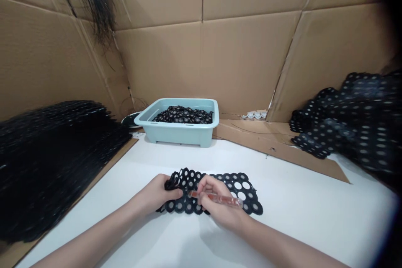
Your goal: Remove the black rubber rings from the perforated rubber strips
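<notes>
A black lace-like piece [248, 194] made of joined rings lies on the white table in front of me. Most of its rings have grey centres, while a few near the right end show white. My left hand [165, 194] pinches the bunched left end of this piece between thumb and fingers. Held like a pen in my right hand [216, 203] is a slim reddish-brown tool [220, 199], seemingly wrapped in clear plastic. Its tip points left, over the rings close to my left thumb. Whether the tip touches the piece I cannot tell.
Behind the hands stands a light blue plastic basin [179, 134] holding similar black ring material. A large pile of black strands [56, 163] lies at left, and black dotted fabric [354, 121] is heaped at right. Cardboard walls [163, 58] enclose the white table [282, 226].
</notes>
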Demonstrator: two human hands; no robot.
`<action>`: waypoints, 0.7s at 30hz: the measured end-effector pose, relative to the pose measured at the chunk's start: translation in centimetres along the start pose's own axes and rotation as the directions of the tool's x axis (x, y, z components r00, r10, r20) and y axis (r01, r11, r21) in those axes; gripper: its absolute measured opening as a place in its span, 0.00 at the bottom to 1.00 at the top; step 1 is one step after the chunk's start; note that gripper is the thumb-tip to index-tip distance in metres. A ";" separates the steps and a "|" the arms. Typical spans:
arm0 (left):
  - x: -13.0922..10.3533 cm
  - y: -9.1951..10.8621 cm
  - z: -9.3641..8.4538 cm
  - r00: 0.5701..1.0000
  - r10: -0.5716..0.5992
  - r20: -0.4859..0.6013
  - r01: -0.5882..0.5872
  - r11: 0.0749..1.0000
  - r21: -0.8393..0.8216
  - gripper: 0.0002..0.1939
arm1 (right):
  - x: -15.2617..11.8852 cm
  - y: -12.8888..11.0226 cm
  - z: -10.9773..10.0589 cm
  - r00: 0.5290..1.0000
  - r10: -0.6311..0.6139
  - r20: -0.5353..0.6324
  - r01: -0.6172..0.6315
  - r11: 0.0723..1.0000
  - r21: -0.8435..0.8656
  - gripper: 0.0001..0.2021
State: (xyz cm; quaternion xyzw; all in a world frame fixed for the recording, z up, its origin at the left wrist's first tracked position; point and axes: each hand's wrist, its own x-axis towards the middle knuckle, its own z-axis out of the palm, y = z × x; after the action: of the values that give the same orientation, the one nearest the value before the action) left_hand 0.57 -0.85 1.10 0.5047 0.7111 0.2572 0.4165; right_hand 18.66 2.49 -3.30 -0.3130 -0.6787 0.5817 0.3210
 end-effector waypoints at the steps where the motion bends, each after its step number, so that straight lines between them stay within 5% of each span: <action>1: 0.0 0.0 0.0 1.000 0.004 0.000 -0.004 1.000 -0.012 0.14 | -0.1 0.0 0.0 1.000 -0.005 0.001 0.005 1.000 0.000 0.06; 9: -0.1 -0.6 0.7 0.998 0.062 0.031 -0.060 0.996 -0.063 0.12 | -0.4 -0.6 0.7 0.999 0.030 -0.027 -0.035 0.974 -0.222 0.05; 15: -1.3 -0.5 1.6 0.995 0.079 -0.065 -0.084 0.993 -0.079 0.12 | -0.5 -0.5 1.6 0.999 -0.046 0.012 0.047 0.965 -0.260 0.05; 21: -1.7 -0.4 1.6 0.981 0.184 0.057 -0.186 0.982 0.026 0.14 | -0.2 -0.3 1.6 0.998 -0.059 0.028 0.065 0.954 -0.294 0.05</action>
State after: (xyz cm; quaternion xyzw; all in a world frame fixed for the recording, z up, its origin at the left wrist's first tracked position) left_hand 1.95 -2.65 0.49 0.5817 0.6536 0.2700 0.4020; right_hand 17.47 1.31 -3.19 -0.3303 -0.7702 0.4667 0.2826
